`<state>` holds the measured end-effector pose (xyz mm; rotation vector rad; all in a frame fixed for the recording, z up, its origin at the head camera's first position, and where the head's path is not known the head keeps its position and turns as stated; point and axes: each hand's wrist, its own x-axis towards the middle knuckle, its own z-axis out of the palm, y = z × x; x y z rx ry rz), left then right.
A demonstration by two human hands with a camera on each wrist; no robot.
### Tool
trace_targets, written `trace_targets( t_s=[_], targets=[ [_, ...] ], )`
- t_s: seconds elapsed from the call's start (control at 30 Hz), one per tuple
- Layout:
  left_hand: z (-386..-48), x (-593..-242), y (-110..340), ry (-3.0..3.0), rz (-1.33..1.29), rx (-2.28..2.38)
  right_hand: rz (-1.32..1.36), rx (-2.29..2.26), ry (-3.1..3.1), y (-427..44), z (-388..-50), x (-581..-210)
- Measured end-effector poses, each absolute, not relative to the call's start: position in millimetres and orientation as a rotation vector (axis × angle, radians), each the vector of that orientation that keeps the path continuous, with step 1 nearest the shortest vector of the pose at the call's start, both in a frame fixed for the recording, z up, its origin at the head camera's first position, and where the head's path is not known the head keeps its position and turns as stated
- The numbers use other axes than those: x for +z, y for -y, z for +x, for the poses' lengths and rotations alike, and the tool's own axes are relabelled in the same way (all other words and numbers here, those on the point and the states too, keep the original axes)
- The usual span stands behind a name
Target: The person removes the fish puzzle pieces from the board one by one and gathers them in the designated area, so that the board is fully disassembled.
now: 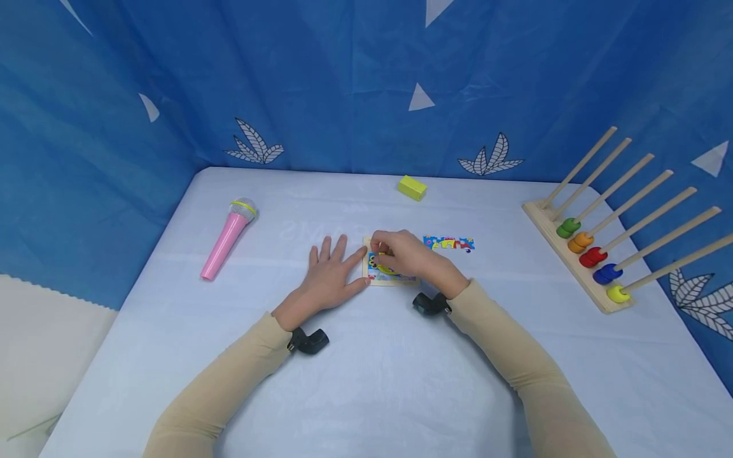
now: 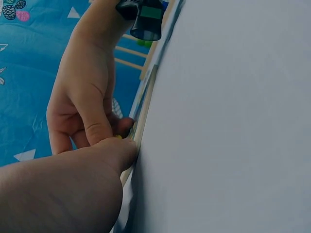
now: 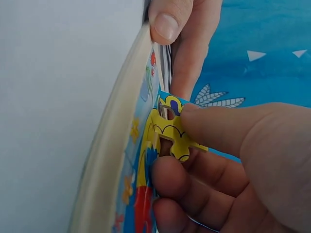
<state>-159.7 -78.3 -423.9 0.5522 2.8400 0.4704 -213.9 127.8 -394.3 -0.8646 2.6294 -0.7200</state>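
Where R hand [image 1: 403, 253] pinches: knobbed yel/blue puzzle piece [image 3: 181, 145], over wood-rimmed board [image 3: 116, 107].
L hand [image 1: 328, 283]: fingers spread, thumb on board's edge.
Cloth [image 1: 366, 381]: smooth, pale; faint ltrs, hard to read.

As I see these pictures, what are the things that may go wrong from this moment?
The puzzle piece pinched by the right hand is tilted against the puzzle board, so it might catch instead of lying flat.

The left hand only touches the board's edge; the board could slide if pushed.

The loose pieces lie close beside the right hand, which might knock them.
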Motion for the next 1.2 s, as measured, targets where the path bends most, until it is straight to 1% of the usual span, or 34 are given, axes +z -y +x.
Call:
trace_targets(
  t_s=[0.53, 1.2],
  targets=[
    [-158.5, -423.1, 79.4, -2.847, 0.561, 0.492, -0.845, -0.752, -2.595, -132.7, -217.8, -389.3],
    [-159.2, -424.3, 79.8, -2.847, 0.563, 0.477, -0.722, -0.778, -2.573, -134.2, -219.4, -387.9]
  ],
)
